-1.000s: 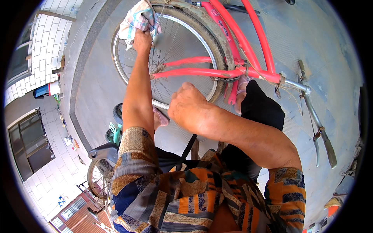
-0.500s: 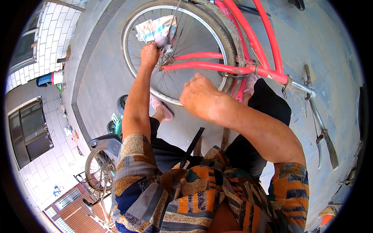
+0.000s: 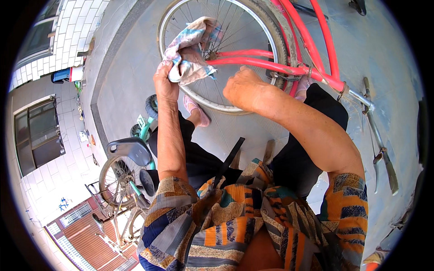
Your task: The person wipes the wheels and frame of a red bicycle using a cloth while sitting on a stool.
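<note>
My left hand is closed on one end of a pale cloth with blue and pink patches. The rest of the cloth hangs crumpled in front of the bicycle wheel, near its hub. To the right, my right hand is curled into a fist by the near part of the rim. Its fingers face away, so whatever they grip is hidden. The pink-red bicycle frame runs from the hub toward the right, ending in silver handlebars.
My feet in pink shoes stand close to the wheel. At left are a teal child's ride-on with a dark seat and another bicycle. A raised curb edges the grey tiled floor, before a white tiled wall.
My left hand has drawn back from the spokes near the hub, bringing the cloth toward me; the cloth now hangs loosely. My right hand stays curled near the rim. The view has shifted slightly.
</note>
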`<state>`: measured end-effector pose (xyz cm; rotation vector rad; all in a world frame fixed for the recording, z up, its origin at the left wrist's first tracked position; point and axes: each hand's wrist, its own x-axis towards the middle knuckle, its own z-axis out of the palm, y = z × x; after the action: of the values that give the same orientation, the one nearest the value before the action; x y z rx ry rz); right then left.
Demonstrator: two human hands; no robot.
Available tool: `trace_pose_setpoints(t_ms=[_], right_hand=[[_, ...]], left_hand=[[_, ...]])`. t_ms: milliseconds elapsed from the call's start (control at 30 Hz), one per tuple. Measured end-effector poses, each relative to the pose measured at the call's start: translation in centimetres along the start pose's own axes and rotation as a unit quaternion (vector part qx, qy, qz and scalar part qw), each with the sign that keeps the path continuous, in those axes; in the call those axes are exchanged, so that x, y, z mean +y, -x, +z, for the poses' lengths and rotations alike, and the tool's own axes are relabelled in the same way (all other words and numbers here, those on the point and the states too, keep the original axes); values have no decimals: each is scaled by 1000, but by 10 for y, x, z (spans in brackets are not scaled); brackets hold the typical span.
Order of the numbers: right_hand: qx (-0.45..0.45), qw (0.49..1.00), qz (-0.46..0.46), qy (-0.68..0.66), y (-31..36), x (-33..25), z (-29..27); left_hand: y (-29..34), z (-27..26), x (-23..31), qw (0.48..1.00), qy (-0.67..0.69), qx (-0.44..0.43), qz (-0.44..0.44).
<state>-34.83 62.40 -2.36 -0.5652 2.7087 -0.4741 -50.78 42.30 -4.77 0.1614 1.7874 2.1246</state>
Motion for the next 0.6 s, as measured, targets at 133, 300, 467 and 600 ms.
trace_pose_setpoints(t_ms=[133,300,467,600], right_hand=[[94,995,12,-40,-9,-5,13],[171,956,72,-227,-32,-17,48],[213,838,119,-488,-69,-22,105],[136,477,98,-863,-74,-23,140]], left_hand=[[45,5,14,1000,4,15,27],[104,11,13,998,18,47,39],[169,35,-11,958,-269,15,96],[205,41,-19,915,-367,-93,140]])
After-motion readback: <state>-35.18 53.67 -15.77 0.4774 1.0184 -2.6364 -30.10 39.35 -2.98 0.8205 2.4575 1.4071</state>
